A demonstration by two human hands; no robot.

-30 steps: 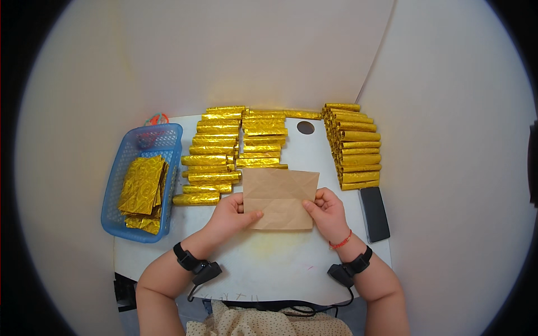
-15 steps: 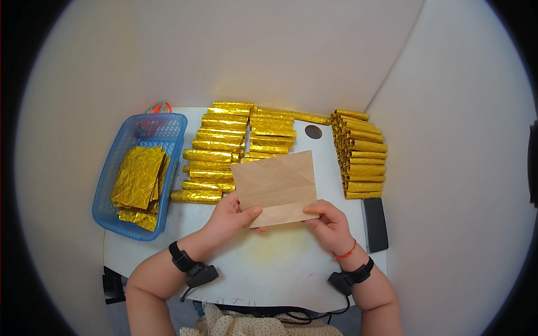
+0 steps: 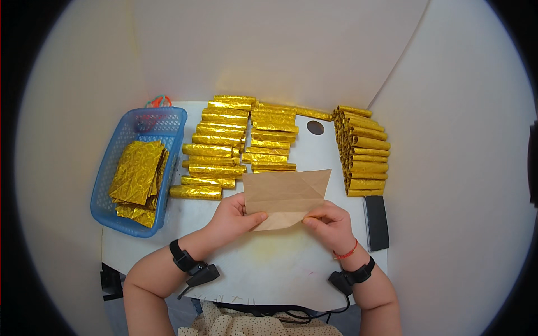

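A sheet of brown paper [image 3: 287,193] with crease lines is held above the white table between my two hands. My left hand [image 3: 238,215] grips its lower left side, thumb lying on top and fingers underneath. At the lower right corner my right hand [image 3: 328,221] pinches the edge between thumb and fingers. The near edge of the sheet bends slightly upward toward the right. Beyond the paper lie several gold foil paper rolls [image 3: 216,140] stacked in rows, and the sheet's far edge comes close to the nearest of the middle rolls [image 3: 273,166].
A blue plastic basket [image 3: 98,193] at left holds a pile of gold foil sheets [image 3: 134,171]. More gold rolls [image 3: 367,151] are stacked at right, with a black phone-like slab [image 3: 376,223] nearer me. A round dark hole [image 3: 315,127] sits in the tabletop [image 3: 280,274]; walls enclose the sides and back.
The paper has shifted a little toward me and to the right and has turned slightly. Its near edge, flat before, now curls near my right hand. Both hands keep hold of it.
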